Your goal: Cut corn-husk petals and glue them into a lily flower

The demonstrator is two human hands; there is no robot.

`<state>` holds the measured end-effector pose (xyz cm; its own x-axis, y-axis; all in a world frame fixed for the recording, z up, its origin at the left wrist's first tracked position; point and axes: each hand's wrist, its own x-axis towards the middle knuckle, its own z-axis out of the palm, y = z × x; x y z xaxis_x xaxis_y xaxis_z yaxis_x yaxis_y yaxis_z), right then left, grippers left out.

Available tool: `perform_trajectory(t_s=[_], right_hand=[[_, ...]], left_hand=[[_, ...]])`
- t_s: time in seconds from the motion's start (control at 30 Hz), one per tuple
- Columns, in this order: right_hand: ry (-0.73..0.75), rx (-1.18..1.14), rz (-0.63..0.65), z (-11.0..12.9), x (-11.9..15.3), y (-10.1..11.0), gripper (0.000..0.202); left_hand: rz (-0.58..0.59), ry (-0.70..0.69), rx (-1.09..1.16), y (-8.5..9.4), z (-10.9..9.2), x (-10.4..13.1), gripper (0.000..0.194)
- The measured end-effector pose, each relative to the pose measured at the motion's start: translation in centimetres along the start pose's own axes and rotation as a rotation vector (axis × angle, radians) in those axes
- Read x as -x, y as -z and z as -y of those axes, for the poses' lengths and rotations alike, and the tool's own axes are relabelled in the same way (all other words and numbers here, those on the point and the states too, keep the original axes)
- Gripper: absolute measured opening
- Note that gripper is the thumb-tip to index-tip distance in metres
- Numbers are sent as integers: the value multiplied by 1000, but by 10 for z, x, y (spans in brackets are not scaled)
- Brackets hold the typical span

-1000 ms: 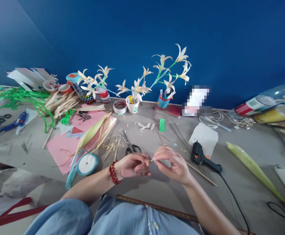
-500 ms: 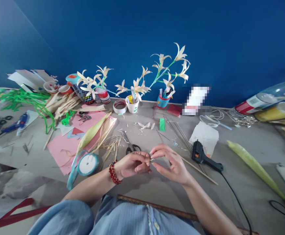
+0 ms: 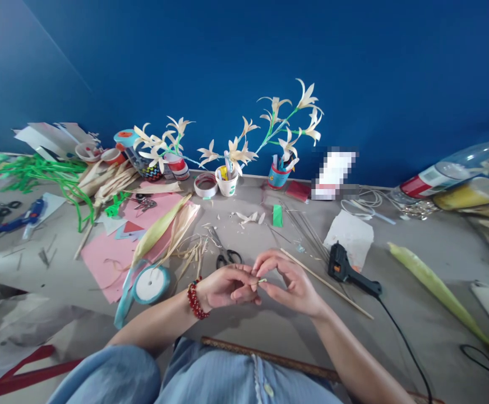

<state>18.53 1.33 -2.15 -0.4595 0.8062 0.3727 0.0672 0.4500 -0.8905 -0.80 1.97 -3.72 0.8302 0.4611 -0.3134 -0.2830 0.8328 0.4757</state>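
My left hand point(image 3: 231, 285), a red bead bracelet at its wrist, pinches a small pale-green strip point(image 3: 263, 280) between thumb and forefinger. From the other side my right hand point(image 3: 289, 282) curls its fingers over the same strip, thumb and fingertips at its end. What the strip is made of is too small to tell. Just beyond the hands lie black-handled scissors point(image 3: 229, 258). A roll of light-blue ribbon point(image 3: 151, 283) rests left of my left wrist, and a thin wooden stick point(image 3: 332, 289) lies beyond my right hand.
A black glue gun point(image 3: 349, 269) with a cord lies on the right, near a corn husk point(image 3: 433, 292). Pale husk flowers point(image 3: 238, 150) stand in cups along the blue wall. Pink paper point(image 3: 105, 264), husk strips point(image 3: 192, 252) and green wires point(image 3: 55, 171) cover the left side.
The right fingers have closed in a little around the strip, and more of the strip shows between the hands. The left hand stays almost in place.
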Motion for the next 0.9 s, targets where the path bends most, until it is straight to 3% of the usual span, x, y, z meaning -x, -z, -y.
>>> perform_trajectory(t_s=[0.67, 0.77, 0.9], right_hand=[[-52, -111, -30, -4, 4, -5, 8], [-88, -161, -48, -6, 5, -7, 12], [-159, -250, -169, -12, 7, -11, 13]], left_hand=[[6, 5, 38, 0, -1, 0, 4], [-38, -81, -2, -2, 2, -1, 7], [-199, -318, -104, -5, 8, -3, 13]])
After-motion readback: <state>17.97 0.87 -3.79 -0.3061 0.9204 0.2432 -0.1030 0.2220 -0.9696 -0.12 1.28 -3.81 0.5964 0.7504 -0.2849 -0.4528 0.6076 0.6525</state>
